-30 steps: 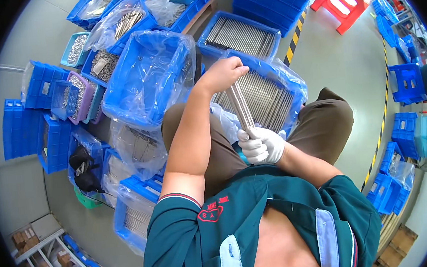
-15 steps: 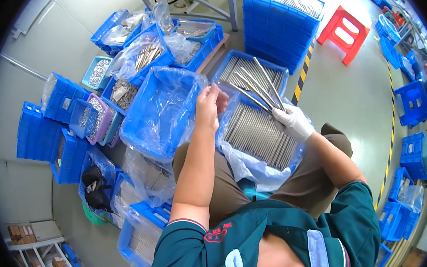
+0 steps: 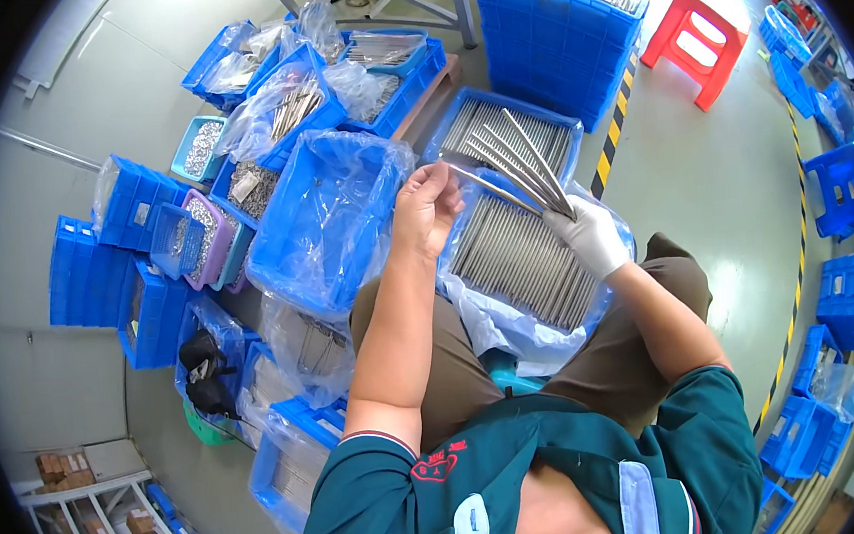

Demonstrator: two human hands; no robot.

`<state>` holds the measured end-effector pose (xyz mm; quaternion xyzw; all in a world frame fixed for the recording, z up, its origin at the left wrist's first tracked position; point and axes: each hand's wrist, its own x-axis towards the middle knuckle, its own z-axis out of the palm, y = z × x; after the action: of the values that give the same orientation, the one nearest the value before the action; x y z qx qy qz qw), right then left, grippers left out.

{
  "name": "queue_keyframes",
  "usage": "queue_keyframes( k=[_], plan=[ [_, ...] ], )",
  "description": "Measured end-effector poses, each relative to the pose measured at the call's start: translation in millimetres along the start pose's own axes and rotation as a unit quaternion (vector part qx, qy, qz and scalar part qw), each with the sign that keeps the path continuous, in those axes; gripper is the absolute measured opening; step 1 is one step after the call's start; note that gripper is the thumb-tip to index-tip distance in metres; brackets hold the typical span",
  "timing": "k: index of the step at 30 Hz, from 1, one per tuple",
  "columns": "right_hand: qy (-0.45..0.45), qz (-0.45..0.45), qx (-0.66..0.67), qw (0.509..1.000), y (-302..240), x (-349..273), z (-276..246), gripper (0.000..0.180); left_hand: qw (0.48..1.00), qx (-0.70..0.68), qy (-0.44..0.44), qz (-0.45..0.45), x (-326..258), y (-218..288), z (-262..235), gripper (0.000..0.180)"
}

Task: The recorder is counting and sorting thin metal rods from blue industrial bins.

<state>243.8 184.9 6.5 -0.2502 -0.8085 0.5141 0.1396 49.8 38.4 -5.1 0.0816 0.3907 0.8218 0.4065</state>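
Note:
My bare left hand [image 3: 426,207] pinches the tip of one thin metal rod [image 3: 497,187], with thumb and forefinger together at its end. That rod's other end is in my right hand [image 3: 591,238], which wears a white glove and is closed around several metal rods [image 3: 519,159] fanned out toward the far side. Below both hands stands a blue crate [image 3: 606,305] lined with clear plastic, where rows of similar rods lie side by side. Just beyond it, a second blue crate [image 3: 575,145] holds more rods. An open blue crate [image 3: 272,214] with a plastic liner is left of my left hand.
Stacked blue crates [image 3: 556,56] rise at the far side, near a red plastic stool [image 3: 695,45]. Crates and small bins of metal parts, including a purple bin [image 3: 207,246], crowd the left. Striped floor tape [image 3: 617,127] runs past on the right.
The rods in my right hand have spread into a wider fan. One rod now slants apart from the others toward my left hand, whose fingers have closed at its tip.

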Motion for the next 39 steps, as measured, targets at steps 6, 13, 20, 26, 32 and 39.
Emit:
queue_keyframes(
  k=[6,13,20,26,32,39],
  plan=[
    [0.025,-0.057,-0.07,0.996,7,-7,-5,0.021,0.998,-0.005,-0.043,-0.046,-4,0,2,0.014],
    [0.069,-0.184,-0.195,0.961,4,-11,-16,0.015,0.984,0.18,0.006,0.01,-15,10,9,0.01],
    [0.019,-0.113,-0.12,0.986,11,-10,-16,0.019,0.982,0.182,-0.044,-0.026,-13,0,9,0.011],
    [0.03,-0.123,-0.101,0.987,15,-7,-10,0.021,0.966,0.257,0.009,0.028,-12,4,10,0.011],
    [-0.095,0.079,-0.018,0.992,3,-8,-20,0.02,0.975,0.218,0.013,0.033,-11,19,4,0.018],
    [-0.159,0.099,0.065,0.98,-2,-10,-17,0.018,0.985,0.165,-0.044,-0.009,-9,17,4,0.017]
  ],
)
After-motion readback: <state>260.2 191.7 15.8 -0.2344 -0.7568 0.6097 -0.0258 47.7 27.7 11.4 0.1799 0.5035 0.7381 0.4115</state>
